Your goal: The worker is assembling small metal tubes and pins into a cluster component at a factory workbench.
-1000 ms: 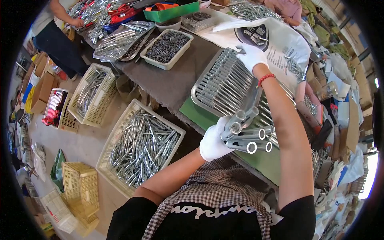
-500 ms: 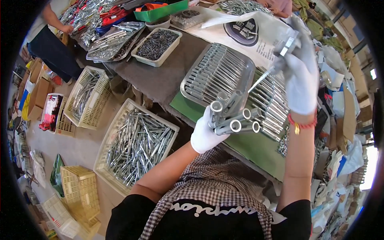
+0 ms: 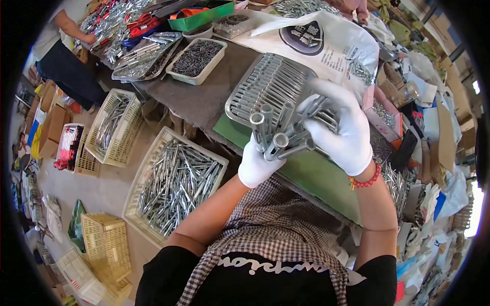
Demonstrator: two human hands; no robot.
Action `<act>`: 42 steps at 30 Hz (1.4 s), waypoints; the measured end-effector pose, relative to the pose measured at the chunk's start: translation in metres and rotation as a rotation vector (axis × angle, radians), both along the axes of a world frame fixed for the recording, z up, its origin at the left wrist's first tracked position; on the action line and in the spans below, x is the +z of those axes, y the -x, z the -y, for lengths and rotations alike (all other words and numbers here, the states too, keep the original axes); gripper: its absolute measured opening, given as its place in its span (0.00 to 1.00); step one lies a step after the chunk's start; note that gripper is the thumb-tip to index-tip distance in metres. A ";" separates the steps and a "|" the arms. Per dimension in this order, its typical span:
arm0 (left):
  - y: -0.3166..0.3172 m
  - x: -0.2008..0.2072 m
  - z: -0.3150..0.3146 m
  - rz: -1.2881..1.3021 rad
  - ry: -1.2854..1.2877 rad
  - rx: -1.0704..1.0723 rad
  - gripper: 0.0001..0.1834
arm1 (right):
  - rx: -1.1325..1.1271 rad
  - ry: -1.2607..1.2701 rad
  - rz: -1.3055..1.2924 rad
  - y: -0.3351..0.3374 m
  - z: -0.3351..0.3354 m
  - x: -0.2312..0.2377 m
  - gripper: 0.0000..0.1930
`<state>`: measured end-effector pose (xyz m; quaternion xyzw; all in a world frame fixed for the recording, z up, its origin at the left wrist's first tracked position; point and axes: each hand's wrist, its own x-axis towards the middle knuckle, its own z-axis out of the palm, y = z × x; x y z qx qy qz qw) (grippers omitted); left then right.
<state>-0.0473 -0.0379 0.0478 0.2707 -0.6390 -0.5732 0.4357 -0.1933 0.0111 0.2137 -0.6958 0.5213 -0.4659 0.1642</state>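
Both your gloved hands grip one bundle of metal tubes.

Your left hand (image 3: 258, 164) clamps the tubes (image 3: 278, 136) upright; your right hand (image 3: 343, 128) wraps their far ends, steadying them over the metal tray (image 3: 255, 87).

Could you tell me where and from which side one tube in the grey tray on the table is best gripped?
Likely at mid-length, from above. The tubes lie flat, side by side in the tray, so only their upper sides are free; fingertips would pinch across one shaft and lift it. Both gloved hands, left and right, are full with a bundle.
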 end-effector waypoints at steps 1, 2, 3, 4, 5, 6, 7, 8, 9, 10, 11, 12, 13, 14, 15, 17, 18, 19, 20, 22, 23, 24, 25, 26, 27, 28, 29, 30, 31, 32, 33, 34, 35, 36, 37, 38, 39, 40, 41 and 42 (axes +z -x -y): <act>-0.001 0.000 0.000 0.002 0.000 0.001 0.30 | 0.001 0.000 0.002 0.000 0.000 0.001 0.28; -0.001 -0.001 0.000 0.000 0.021 0.014 0.29 | 0.010 -0.002 -0.026 0.000 0.001 0.002 0.27; -0.001 -0.001 0.001 -0.002 0.042 0.025 0.29 | 0.017 -0.004 -0.055 -0.001 0.001 0.003 0.26; -0.001 -0.001 0.001 -0.002 0.042 0.025 0.29 | 0.017 -0.004 -0.055 -0.001 0.001 0.004 0.26; -0.001 -0.001 0.000 -0.018 0.017 0.011 0.29 | 0.018 0.036 -0.147 -0.001 0.001 0.006 0.26; -0.001 0.000 -0.001 -0.036 -0.009 -0.004 0.29 | 0.020 0.075 -0.241 0.000 0.001 0.008 0.25; -0.001 0.003 -0.001 -0.038 -0.010 -0.002 0.29 | 0.022 0.074 -0.243 -0.001 0.000 0.011 0.25; -0.001 0.007 -0.002 -0.032 -0.007 0.002 0.30 | 0.028 -0.030 -0.248 -0.001 -0.002 0.015 0.24; -0.002 0.011 -0.003 -0.024 -0.004 0.008 0.30 | 0.037 -0.134 -0.252 -0.002 -0.003 0.017 0.24; -0.002 0.014 -0.004 0.037 0.028 0.024 0.31 | 0.042 -0.136 -0.252 0.000 -0.002 0.018 0.24; -0.003 0.012 -0.004 0.036 0.025 0.029 0.31 | 0.126 -0.121 -0.171 0.004 -0.002 0.019 0.23; -0.004 0.010 -0.003 0.023 0.034 0.008 0.31 | 0.207 -0.106 -0.089 0.006 -0.001 0.021 0.22; -0.005 0.010 -0.003 0.011 0.042 -0.012 0.31 | 0.210 -0.109 -0.091 0.007 -0.002 0.025 0.22; -0.004 0.012 -0.004 -0.014 0.041 -0.004 0.32 | 0.244 -0.123 -0.164 0.007 -0.002 0.030 0.21; -0.003 0.013 -0.004 -0.015 0.038 -0.001 0.32 | 0.279 -0.136 -0.237 0.006 -0.002 0.033 0.20; -0.004 0.014 -0.004 0.007 0.136 0.019 0.32 | 0.267 -0.140 -0.238 0.001 -0.001 0.032 0.17; -0.006 0.022 -0.007 -0.045 0.093 0.001 0.33 | 0.280 -0.120 -0.271 0.001 0.001 0.031 0.17; -0.008 0.017 -0.007 -0.046 0.089 0.008 0.33 | 0.293 -0.100 -0.303 0.001 0.002 0.029 0.16; -0.012 0.008 -0.008 0.025 0.207 0.018 0.32 | 0.301 -0.103 -0.303 -0.002 0.003 0.026 0.16; -0.022 0.011 -0.016 0.095 0.435 0.045 0.30 | 0.318 -0.009 -0.274 -0.008 0.001 0.021 0.13; -0.029 0.003 -0.021 0.095 0.432 0.047 0.30 | 0.320 -0.012 -0.274 -0.010 0.002 0.019 0.13; -0.037 -0.011 -0.028 0.131 0.452 0.041 0.29 | 0.209 -0.058 -0.248 -0.012 0.004 0.016 0.12; -0.045 -0.019 -0.034 0.165 0.474 0.028 0.29 | 0.090 -0.103 -0.222 -0.015 0.005 0.014 0.11; -0.052 -0.023 -0.038 0.089 0.302 0.023 0.29 | -0.044 -0.202 -0.193 -0.026 0.011 0.010 0.10; -0.057 -0.033 -0.043 0.116 0.244 0.102 0.30 | -0.093 -0.196 -0.275 -0.030 0.022 -0.006 0.09; -0.060 -0.038 -0.047 -0.069 -0.058 0.026 0.29 | -0.082 -0.173 -0.383 -0.032 0.032 -0.020 0.09; -0.064 -0.040 -0.049 -0.254 -0.361 -0.052 0.29 | -0.073 -0.148 -0.491 -0.034 0.041 -0.032 0.09; -0.072 -0.029 -0.044 0.012 0.035 0.025 0.28 | -0.104 -0.176 -0.555 -0.036 0.050 -0.047 0.10; -0.074 -0.022 -0.046 0.004 -0.014 0.081 0.26 | -0.130 -0.202 -0.623 -0.041 0.056 -0.058 0.11; -0.078 -0.019 -0.046 0.105 0.057 0.111 0.26 | -0.153 -0.216 -0.669 -0.044 0.059 -0.065 0.11; -0.085 -0.017 -0.047 0.208 0.126 0.150 0.25 | -0.144 -0.213 -0.665 -0.049 0.061 -0.070 0.11; -0.086 -0.031 -0.045 0.270 0.282 0.264 0.24 | -0.197 -0.231 -0.685 -0.054 0.062 -0.074 0.11; -0.087 -0.035 -0.044 0.284 0.333 0.329 0.25 | -0.251 -0.248 -0.704 -0.057 0.063 -0.076 0.11; -0.092 -0.031 -0.044 0.269 0.282 0.304 0.25 | -0.281 -0.260 -0.694 -0.062 0.064 -0.078 0.11; -0.096 -0.027 -0.044 0.252 0.231 0.278 0.25 | -0.268 -0.259 -0.687 -0.066 0.065 -0.079 0.11; -0.096 -0.029 -0.045 0.090 0.102 0.275 0.23 | -0.283 -0.310 -0.643 -0.067 0.066 -0.079 0.11; -0.093 -0.020 -0.044 0.120 0.150 0.326 0.21 | -0.306 -0.358 -0.602 -0.067 0.067 -0.077 0.11; -0.094 -0.018 -0.045 0.077 0.092 0.304 0.20 | -0.312 -0.384 -0.591 -0.067 0.067 -0.076 0.12; -0.095 -0.016 -0.046 0.034 0.036 0.281 0.19 | -0.311 -0.379 -0.589 -0.067 0.068 -0.077 0.12; -0.096 -0.013 -0.046 0.035 0.042 0.284 0.19 | -0.309 -0.359 -0.539 -0.066 0.070 -0.078 0.12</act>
